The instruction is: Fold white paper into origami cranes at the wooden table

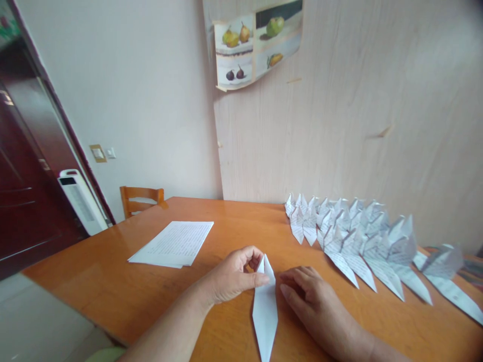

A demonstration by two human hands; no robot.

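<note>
A narrow white folded paper lies lengthwise on the wooden table, pointed at its near end and split into two tips at its far end. My left hand pinches it near those tips, thumb on top and fingers curled at its left edge. To the right of the paper, my right hand rests on the table with loosely bent fingers, thumb apart from them. It appears to hold nothing and sits just clear of the paper's edge.
Rows of folded paper figures with writing stand at the right. A stack of written sheets lies at the left on the table. Beyond are a wooden chair, a white upright appliance and fruit pictures on the wall.
</note>
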